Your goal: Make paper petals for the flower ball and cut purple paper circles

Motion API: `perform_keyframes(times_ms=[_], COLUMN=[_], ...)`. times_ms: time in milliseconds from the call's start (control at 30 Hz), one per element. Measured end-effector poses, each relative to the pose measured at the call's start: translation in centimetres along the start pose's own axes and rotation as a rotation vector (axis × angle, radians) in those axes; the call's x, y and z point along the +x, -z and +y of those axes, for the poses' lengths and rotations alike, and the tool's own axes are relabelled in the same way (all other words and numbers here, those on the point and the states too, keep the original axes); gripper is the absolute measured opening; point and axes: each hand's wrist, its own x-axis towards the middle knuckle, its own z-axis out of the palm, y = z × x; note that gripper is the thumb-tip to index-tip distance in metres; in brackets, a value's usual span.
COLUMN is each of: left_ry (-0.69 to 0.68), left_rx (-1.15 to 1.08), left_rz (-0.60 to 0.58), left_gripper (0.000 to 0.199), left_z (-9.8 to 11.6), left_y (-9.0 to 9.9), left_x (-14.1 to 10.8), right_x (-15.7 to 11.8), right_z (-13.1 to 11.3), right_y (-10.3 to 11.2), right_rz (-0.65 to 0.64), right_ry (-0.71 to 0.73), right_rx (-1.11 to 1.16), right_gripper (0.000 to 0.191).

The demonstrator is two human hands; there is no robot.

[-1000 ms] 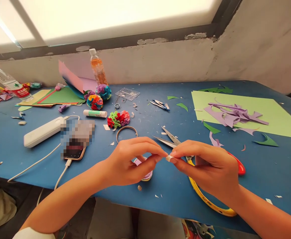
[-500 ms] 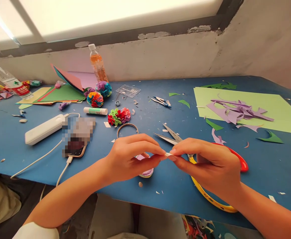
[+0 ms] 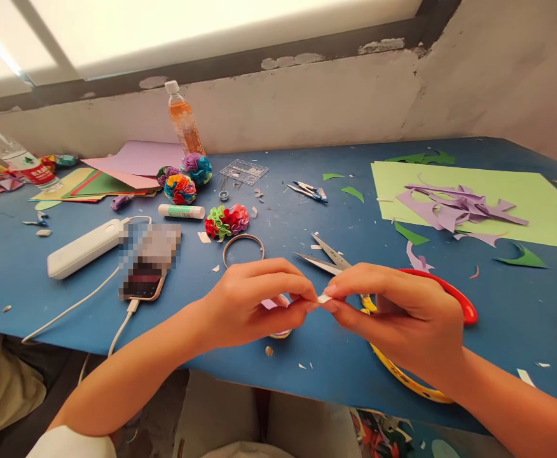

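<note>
Between both hands is a small white piece (image 3: 325, 298), perhaps paper or tape, too small to name surely. My left hand (image 3: 259, 299) pinches its left end between thumb and fingertips. The right end is pinched by my right hand (image 3: 402, 318). Under my right hand lie open scissors (image 3: 333, 254) with one red and one yellow handle, blades pointing away to the left. A roll of tape (image 3: 282, 333), or a similar round lilac-centred thing, is mostly hidden beneath my left hand. Just beyond that hand lies a thin ring (image 3: 244, 238).
Ruffled paper flowers (image 3: 227, 221), a glue stick (image 3: 182, 211), a phone (image 3: 145, 273) on a cable and a white power bank (image 3: 85, 248) lie to the left. Bottles (image 3: 185, 121) stand behind. Purple scraps (image 3: 460, 207) cover a light green sheet (image 3: 552, 219) at right.
The pinch on the white piece has shifted very slightly, and more of it shows. At the back left, the raised pink and purple sheets have dropped flatter onto the stack.
</note>
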Motion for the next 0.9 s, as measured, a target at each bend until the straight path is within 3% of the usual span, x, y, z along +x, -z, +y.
perform_keyframes(times_ms=[133, 400, 733, 800, 900], left_ry=[0.143, 0.536, 0.416, 0.454, 0.514], left_rx=[-0.169, -0.467, -0.322, -0.338, -0.397], left_rz=[-0.026, 0.059, 0.278, 0.246, 0.103], left_gripper=[0.004, 0.006, 0.019, 0.016, 0.011], left_z=[0.1, 0.51, 0.09, 0.09, 0.2], left_y=[-0.02, -0.14, -0.74, -0.55, -0.27], left_x=[-0.04, 0.61, 0.27, 0.38, 0.55], right_x=[-0.02, 0.13, 0.2, 0.37, 0.54], right_z=[-0.19, 0.02, -0.06, -0.15, -0.17], right_y=[0.12, -0.32, -0.26, -0.1, -0.03], right_rz=[-0.024, -0.009, 0.033, 0.015, -0.008], right_ry=[0.047, 0.043, -0.017, -0.013, 0.001], right_rx=[0.009, -0.031, -0.109, -0.102, -0.095], right_gripper=[0.025, 0.02, 0.016, 0.014, 0.015])
